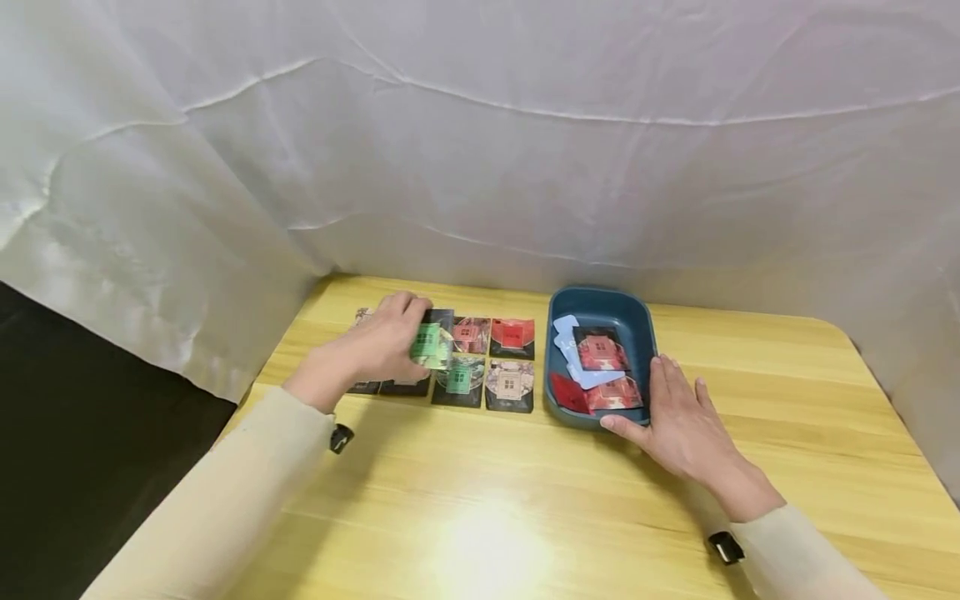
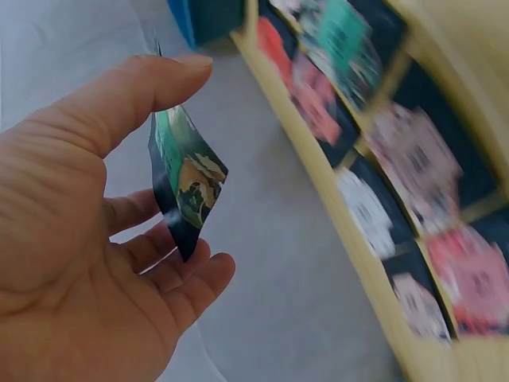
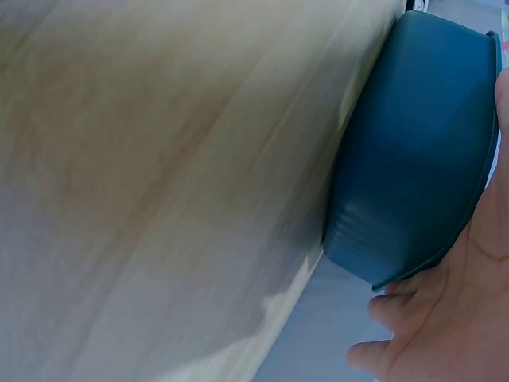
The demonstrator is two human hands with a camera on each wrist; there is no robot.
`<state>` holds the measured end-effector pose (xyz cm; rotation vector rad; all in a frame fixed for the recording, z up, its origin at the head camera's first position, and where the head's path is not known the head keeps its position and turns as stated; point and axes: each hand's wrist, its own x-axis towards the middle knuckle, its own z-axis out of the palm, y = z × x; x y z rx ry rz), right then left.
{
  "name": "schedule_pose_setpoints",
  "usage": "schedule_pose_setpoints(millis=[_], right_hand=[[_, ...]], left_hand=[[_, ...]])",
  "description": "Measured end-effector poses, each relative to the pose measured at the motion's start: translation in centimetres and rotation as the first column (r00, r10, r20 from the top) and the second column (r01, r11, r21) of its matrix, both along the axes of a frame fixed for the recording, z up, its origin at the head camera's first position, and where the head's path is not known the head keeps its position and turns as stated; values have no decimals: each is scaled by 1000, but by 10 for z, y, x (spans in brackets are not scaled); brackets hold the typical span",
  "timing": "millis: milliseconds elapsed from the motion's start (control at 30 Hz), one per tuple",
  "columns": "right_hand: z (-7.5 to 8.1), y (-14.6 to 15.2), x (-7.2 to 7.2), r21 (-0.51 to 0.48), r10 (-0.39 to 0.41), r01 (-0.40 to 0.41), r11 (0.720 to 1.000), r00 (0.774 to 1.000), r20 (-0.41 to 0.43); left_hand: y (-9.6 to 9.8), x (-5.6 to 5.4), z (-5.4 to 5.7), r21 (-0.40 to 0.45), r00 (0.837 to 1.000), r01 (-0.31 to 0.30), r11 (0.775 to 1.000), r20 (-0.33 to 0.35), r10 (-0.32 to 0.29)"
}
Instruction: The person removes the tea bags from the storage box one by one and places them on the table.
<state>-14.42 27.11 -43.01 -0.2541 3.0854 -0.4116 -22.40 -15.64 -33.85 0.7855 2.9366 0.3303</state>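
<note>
My left hand (image 1: 386, 337) pinches a flat black sachet with a green label (image 1: 432, 340) between thumb and fingers, over the left part of the sachet rows. In the left wrist view this sachet (image 2: 187, 175) is turned nearly edge-on. My right hand (image 1: 686, 417) rests at the near right corner of a dark blue bin (image 1: 651, 333), fingers fairly straight along its right side and thumb at the near rim. In the right wrist view the bin's outer wall (image 3: 413, 151) stands on the table against that hand.
Two rows of sachets lie left of the bin, among them a red one (image 1: 512, 337), a green one (image 1: 459, 381) and a pale pink one (image 1: 510, 385). Inside the bin are red sachets (image 1: 602, 348) and light blue cut-out pieces (image 1: 573, 354). A pale curtain (image 1: 480, 183) hangs behind the table.
</note>
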Motion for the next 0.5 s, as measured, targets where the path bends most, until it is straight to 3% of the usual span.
schedule_pose_setpoints(millis=[300, 500], right_hand=[[1, 3, 1, 9, 1, -1, 1000, 1000, -15], [-2, 1, 0, 9, 7, -7, 1000, 1000, -21]], left_hand=[[-53, 8, -7, -35, 995, -70, 997, 68, 72], [-68, 21, -21, -49, 990, -86, 995, 111, 91]])
